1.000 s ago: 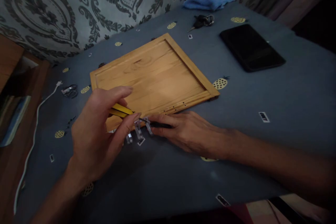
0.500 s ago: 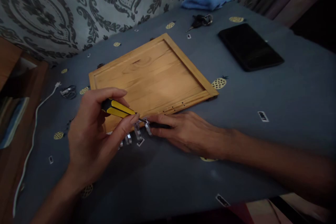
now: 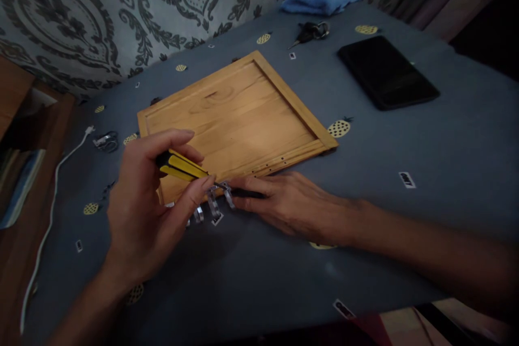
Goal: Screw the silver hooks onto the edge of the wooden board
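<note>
My left hand [image 3: 148, 211] is closed round the yellow-and-black handle of a screwdriver [image 3: 184, 166], gripping it between thumb and fingers. The shaft slants down to the right, its tip at a shiny metal clip [image 3: 229, 197] on the near edge of a framed wooden panel [image 3: 239, 113]. Beside that clip, my right hand [image 3: 292, 203] has its fingers closed by the panel's edge. A dark strip shows between those fingers; what they hold is unclear. More metal clips [image 3: 213, 203] line the edge to the left, partly behind my left hand.
A black tablet [image 3: 387, 73] lies at the right, with keys [image 3: 311, 33] and a blue cloth [image 3: 322, 0] farther back. On the left are a white cable [image 3: 51, 211], a small metal-and-dark item [image 3: 106, 141] and a wooden shelf [image 3: 48, 135]. Patterned cloth [image 3: 365, 275] covers the table.
My left hand has shifted slightly, with the fingers round the screwdriver handle a little higher and the handle slightly turned. My right hand and the panel stay in place.
</note>
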### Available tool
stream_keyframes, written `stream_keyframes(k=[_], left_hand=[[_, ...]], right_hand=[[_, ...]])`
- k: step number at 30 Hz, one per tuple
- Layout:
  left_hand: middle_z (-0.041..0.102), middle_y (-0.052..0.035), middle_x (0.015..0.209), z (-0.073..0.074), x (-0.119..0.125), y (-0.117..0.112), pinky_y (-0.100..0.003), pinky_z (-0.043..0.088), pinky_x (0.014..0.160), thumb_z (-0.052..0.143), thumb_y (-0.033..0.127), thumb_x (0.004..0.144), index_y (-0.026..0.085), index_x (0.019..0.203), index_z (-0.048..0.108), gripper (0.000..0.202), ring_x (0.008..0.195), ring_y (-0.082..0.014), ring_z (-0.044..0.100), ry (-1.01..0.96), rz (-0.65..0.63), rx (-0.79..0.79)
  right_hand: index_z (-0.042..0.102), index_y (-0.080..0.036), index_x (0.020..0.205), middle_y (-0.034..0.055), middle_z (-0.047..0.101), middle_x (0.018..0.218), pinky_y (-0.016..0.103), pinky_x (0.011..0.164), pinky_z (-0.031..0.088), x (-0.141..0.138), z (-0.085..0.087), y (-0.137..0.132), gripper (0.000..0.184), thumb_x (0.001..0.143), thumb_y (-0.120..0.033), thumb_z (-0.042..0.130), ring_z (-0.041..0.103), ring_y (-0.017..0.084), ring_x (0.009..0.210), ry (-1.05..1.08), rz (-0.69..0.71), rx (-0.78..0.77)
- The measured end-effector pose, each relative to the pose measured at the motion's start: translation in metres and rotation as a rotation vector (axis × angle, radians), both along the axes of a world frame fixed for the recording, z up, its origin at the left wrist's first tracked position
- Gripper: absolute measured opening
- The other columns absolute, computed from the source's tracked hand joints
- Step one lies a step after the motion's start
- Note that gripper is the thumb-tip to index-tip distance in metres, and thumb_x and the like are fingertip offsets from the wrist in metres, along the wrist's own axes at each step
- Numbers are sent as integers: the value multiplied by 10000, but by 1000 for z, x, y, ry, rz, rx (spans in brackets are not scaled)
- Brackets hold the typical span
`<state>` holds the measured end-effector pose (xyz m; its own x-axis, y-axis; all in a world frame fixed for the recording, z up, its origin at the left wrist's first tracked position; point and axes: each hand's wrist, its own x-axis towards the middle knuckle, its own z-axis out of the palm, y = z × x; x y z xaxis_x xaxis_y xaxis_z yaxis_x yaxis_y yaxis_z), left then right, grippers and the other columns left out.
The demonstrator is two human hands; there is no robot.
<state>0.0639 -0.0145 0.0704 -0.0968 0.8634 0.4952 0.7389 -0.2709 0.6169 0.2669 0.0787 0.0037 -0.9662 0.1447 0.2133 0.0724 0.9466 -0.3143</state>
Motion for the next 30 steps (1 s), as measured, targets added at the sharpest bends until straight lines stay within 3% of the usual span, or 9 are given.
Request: stream_keyframes(k=[4, 9, 17, 22, 30], left_hand=[[598, 5, 1080, 1, 1, -1, -387, 583, 837, 756, 92, 821, 358, 1264, 602, 539, 935, -175, 666, 2, -6, 38], [606, 4, 1083, 6, 5, 1, -318, 642, 755, 712, 54, 843, 327, 1276, 583, 528, 929, -158, 711, -104, -47, -19], [633, 5, 1069, 14, 5, 0, -377, 657, 853, 718, 77, 839, 295, 1226, 611, 457, 921, -173, 710, -170, -21, 22], [638, 9, 1059, 12, 6, 1, -327, 675, 739, 715, 58, 840, 324, 1237, 601, 491, 921, -172, 719, -71, -21, 50], [666, 12, 1039, 6, 6, 0, -316, 655, 751, 711, 51, 845, 330, 1266, 577, 522, 928, -164, 720, -84, -48, 4]], right_hand=[[637, -205, 1282, 70, 588, 1438, 285, 605, 529, 0, -2, 0, 483, 849, -9, 548, 711, 202, 948, 6, -12, 8], [637, -195, 1287, 69, 602, 1418, 286, 534, 497, 1, -4, 0, 520, 804, -10, 587, 717, 194, 856, 42, -9, 25], [640, -207, 1267, 65, 612, 1409, 249, 507, 450, 1, -5, 1, 515, 788, -20, 610, 705, 158, 820, 27, -12, 13], [633, -206, 1283, 66, 609, 1409, 263, 528, 480, 1, -4, 1, 512, 811, -14, 588, 705, 173, 849, 13, -7, 14], [646, -200, 1260, 65, 607, 1406, 272, 569, 513, 0, -4, 0, 482, 807, -38, 628, 707, 174, 866, 31, -8, 19]])
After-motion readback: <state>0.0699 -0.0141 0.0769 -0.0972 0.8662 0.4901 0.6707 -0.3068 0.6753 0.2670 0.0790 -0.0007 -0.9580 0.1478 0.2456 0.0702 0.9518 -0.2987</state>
